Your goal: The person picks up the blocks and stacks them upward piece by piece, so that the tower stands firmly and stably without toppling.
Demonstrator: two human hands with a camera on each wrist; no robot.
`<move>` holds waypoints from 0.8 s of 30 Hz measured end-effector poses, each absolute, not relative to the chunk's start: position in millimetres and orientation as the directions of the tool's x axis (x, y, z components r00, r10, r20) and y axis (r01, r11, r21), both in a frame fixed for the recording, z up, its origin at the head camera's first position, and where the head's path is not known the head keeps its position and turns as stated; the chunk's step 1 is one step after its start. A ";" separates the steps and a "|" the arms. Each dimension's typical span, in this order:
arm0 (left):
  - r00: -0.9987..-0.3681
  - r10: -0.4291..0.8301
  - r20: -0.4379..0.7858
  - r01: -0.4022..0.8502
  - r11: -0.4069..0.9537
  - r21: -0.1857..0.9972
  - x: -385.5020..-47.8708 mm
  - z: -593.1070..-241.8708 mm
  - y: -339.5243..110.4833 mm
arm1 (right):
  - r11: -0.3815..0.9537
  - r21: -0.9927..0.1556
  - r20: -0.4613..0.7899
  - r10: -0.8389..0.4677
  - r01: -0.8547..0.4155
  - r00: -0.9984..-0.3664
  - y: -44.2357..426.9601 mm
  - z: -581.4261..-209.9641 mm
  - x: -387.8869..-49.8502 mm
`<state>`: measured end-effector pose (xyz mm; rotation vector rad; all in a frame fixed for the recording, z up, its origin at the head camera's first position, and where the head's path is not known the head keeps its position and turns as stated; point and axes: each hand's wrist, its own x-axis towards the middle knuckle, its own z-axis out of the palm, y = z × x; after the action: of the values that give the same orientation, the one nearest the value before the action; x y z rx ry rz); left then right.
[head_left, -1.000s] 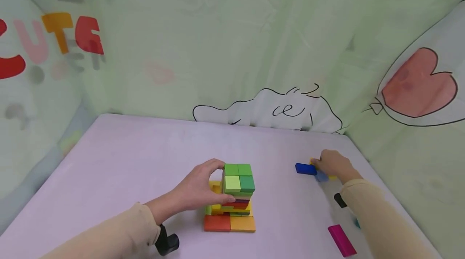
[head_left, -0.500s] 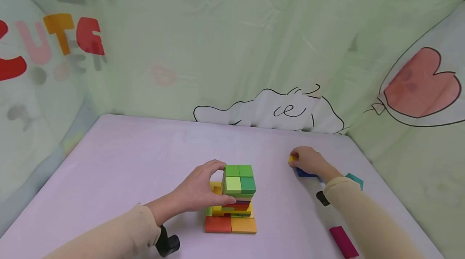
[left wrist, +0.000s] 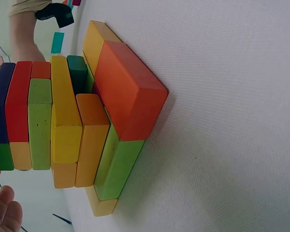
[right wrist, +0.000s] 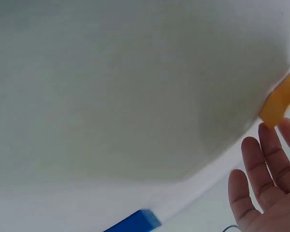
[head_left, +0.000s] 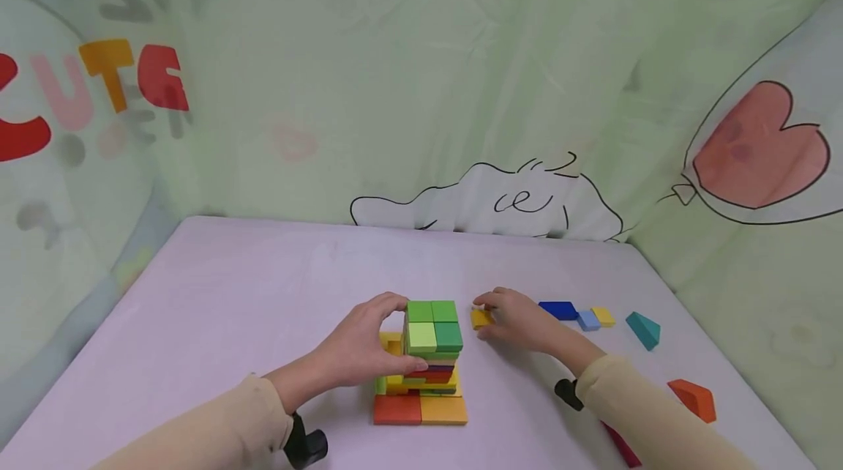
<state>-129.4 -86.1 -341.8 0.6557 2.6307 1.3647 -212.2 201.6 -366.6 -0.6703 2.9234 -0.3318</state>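
Observation:
A tower of coloured blocks stands on the table, with four-square green tops above mixed yellow, red and orange layers. My left hand holds the tower's left side, thumb at the front and fingers toward the back. In the left wrist view, its fingertips show beside the upper layers. To the tower's right, my right hand pinches a small yellow-orange block low at the table. That block appears by the right fingertips in the right wrist view, where the thumb is mostly cut off.
Loose blocks lie on the right: dark blue, light blue, yellow, teal and orange-red. A magenta block is partly behind the right sleeve. Printed cloth walls enclose the table.
My right hand has carried the yellow-orange block leftward and nearer, from the loose blocks to beside the tower. Its arm now uncovers more loose blocks. The left hand has stayed at the tower.

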 end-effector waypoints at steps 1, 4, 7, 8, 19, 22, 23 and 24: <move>-0.902 0.420 0.101 0.325 0.504 0.800 -129.4 -341.9 -86.0 | 0.882 -0.244 -0.071 -0.430 -0.403 -0.900 203.2 -366.3 -211.4; -0.903 0.419 0.100 0.323 0.505 0.800 -129.2 -341.8 -85.9 | 0.889 -0.275 -0.081 -0.399 -0.365 -0.913 208.0 -367.0 -211.5; -0.903 0.418 0.101 0.324 0.507 0.799 -129.1 -341.5 -85.8 | 0.882 -0.294 -0.068 -0.404 -0.369 -0.912 211.2 -368.3 -212.7; -0.902 0.419 0.102 0.326 0.506 0.798 -129.2 -341.4 -85.6 | 0.880 -0.294 -0.060 -0.408 -0.374 -0.911 211.6 -368.8 -212.6; -0.904 0.421 0.072 0.303 0.513 0.803 -131.5 -345.4 -86.7 | 0.797 -0.325 0.125 -0.497 -0.509 -0.859 195.0 -314.8 -202.8; -0.901 0.428 0.075 0.307 0.505 0.807 -131.9 -344.4 -87.2 | 0.728 -0.326 0.206 -0.568 -0.603 -0.797 178.2 -281.8 -192.9; -0.899 0.431 0.083 0.314 0.500 0.807 -132.1 -344.3 -87.5 | 0.703 -0.323 0.214 -0.598 -0.633 -0.773 171.4 -273.0 -189.2; -0.897 0.434 0.086 0.317 0.494 0.809 -132.3 -344.2 -87.8 | 0.680 -0.320 0.213 -0.627 -0.660 -0.749 164.6 -265.4 -185.6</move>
<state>-132.3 -87.8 -344.2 0.6578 2.6020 1.3677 -185.6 164.6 -265.4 -1.1350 2.9572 -0.6177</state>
